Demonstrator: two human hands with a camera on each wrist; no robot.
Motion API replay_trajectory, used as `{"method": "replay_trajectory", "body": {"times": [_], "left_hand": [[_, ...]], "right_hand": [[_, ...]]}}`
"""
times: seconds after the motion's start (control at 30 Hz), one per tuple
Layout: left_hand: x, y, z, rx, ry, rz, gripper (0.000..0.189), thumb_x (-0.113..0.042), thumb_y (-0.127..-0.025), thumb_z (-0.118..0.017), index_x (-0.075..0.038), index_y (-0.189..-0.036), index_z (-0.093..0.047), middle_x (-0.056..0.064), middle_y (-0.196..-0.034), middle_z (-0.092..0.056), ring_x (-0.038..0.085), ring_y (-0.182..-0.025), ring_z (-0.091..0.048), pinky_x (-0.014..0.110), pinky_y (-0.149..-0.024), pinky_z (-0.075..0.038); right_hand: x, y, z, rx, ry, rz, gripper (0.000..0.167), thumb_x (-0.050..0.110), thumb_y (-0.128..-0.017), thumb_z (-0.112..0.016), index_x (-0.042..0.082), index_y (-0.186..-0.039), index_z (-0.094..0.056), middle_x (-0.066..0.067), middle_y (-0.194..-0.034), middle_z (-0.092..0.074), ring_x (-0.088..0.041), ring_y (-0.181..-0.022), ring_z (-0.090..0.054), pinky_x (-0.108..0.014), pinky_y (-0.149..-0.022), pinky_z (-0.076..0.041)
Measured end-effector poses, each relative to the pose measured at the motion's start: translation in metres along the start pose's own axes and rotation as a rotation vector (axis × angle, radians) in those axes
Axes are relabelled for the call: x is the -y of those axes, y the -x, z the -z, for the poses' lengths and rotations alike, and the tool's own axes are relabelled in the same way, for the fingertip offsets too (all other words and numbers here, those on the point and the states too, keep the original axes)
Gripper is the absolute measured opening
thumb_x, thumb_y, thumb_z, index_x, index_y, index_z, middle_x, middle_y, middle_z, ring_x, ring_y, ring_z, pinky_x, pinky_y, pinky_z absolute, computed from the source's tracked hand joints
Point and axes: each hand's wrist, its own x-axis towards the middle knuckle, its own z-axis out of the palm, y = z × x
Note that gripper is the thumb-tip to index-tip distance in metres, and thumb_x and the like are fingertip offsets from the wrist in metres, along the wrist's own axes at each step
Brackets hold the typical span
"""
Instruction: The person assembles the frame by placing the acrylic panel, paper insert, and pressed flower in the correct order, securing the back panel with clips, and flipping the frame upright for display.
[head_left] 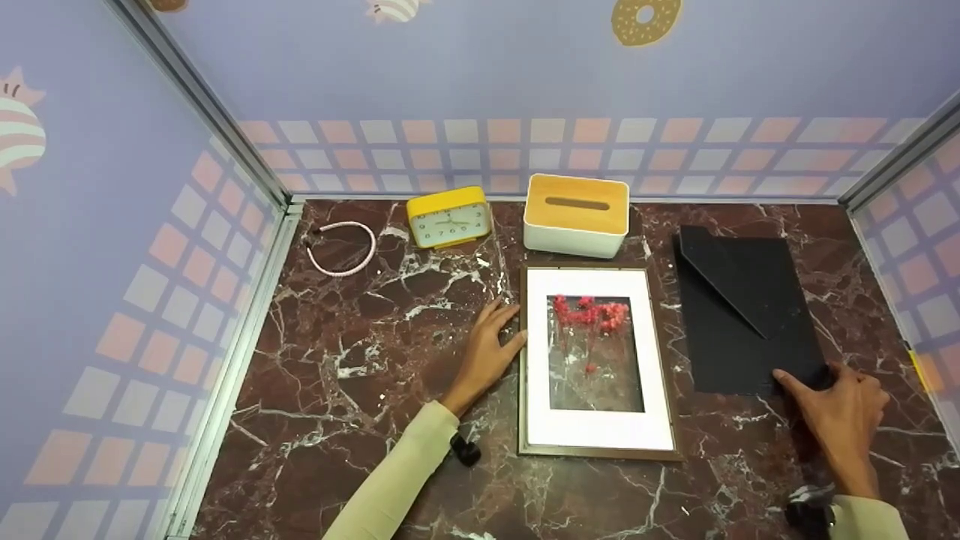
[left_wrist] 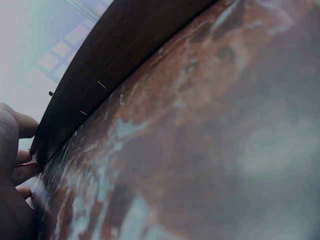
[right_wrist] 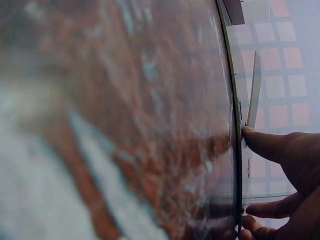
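A picture frame (head_left: 596, 429) with a brown rim and white mat lies flat on the marble-patterned table, pink-red dried flowers (head_left: 590, 313) in its window. My left hand (head_left: 487, 352) rests against its left edge, fingers spread and loosely bent; the left wrist view has the fingertips touching the dark frame side (left_wrist: 95, 85). On the right lies a black frame backing board (head_left: 739, 352) with a fold-out stand (head_left: 716, 281). My right hand (head_left: 844, 409) grips its lower right corner, thumb on top and the other fingers at the edge. In the right wrist view, the board edge (right_wrist: 236, 120) runs beside the fingers.
Behind the frame stands a white tissue box (head_left: 576, 241) with a wooden lid. A yellow alarm clock (head_left: 450, 221) is left of it, and a pale headband (head_left: 369, 251) lies farther left. Patterned walls (head_left: 450, 75) enclose the table's back and sides.
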Motion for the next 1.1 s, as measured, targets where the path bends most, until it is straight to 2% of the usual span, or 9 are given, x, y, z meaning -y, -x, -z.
{"method": "replay_trajectory", "body": {"times": [0.4,0.67,1.1], "left_hand": [[-0.0015,0.001,0.0007,0.005,0.001,0.02,0.055,-0.017,-0.101,-0.078,0.0,-0.151,-0.064,0.021,-0.164,-0.053,0.039,-0.16,-0.039,0.059,-0.132,-0.03],[-0.0008,0.001,0.0006,-0.001,0.006,-0.001,0.054,-0.017,-0.102,-0.078,0.002,-0.151,-0.064,0.021,-0.161,-0.057,0.04,-0.16,-0.039,0.059,-0.131,-0.031],[-0.0004,0.0001,0.0002,0.001,-0.011,-0.005,0.054,-0.016,-0.101,-0.077,0.002,-0.15,-0.064,0.018,-0.159,-0.06,0.038,-0.16,-0.04,0.058,-0.132,-0.031]], "right_hand": [[-0.0004,0.0007,0.0019,0.008,0.019,-0.002,0.101,0.058,-0.095,-0.08,-0.019,-0.152,-0.048,-0.051,-0.144,-0.04,-0.067,-0.126,-0.035,-0.075,-0.101,-0.033],[-0.0005,-0.0004,0.0025,0.014,0.021,-0.019,0.101,0.06,-0.095,-0.08,-0.018,-0.153,-0.049,-0.05,-0.139,-0.041,-0.066,-0.123,-0.035,-0.075,-0.097,-0.035],[0.0002,-0.0016,0.0022,0.017,0.044,-0.043,0.103,0.062,-0.095,-0.079,-0.016,-0.155,-0.048,-0.05,-0.136,-0.042,-0.066,-0.12,-0.037,-0.076,-0.096,-0.036]]}}
